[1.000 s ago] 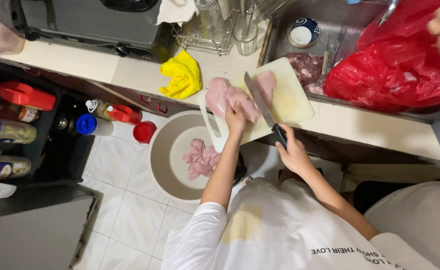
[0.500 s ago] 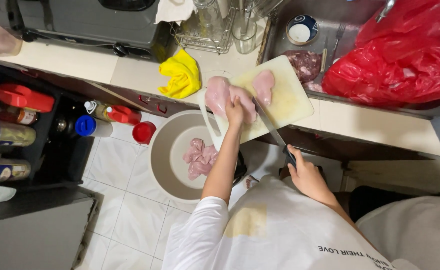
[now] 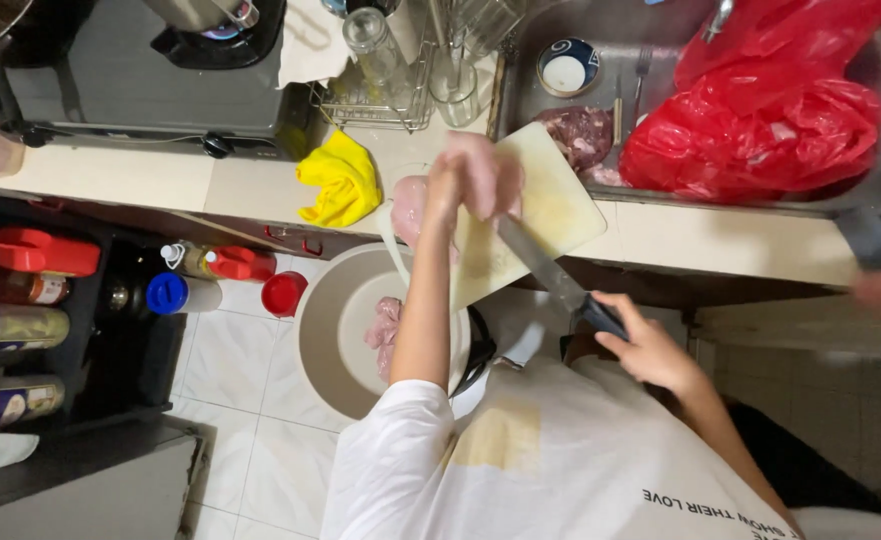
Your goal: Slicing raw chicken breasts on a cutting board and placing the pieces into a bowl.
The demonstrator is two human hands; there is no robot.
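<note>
On the pale cutting board (image 3: 560, 200) at the counter's edge, we see the knife (image 3: 545, 270) lying slantwise, its long axis running from the tip up-left down to the dark handle at lower right. The right hand (image 3: 645, 345) has its fingers wrapped around that handle. The left hand (image 3: 470, 180) grips a piece of raw chicken (image 3: 410, 205) above the board's left end. Below, a round basin (image 3: 330, 330) holds more meat. A yellow cloth (image 3: 340, 180) lies just left; a red bag (image 3: 760, 120) fills the sink (image 3: 860, 200).
</note>
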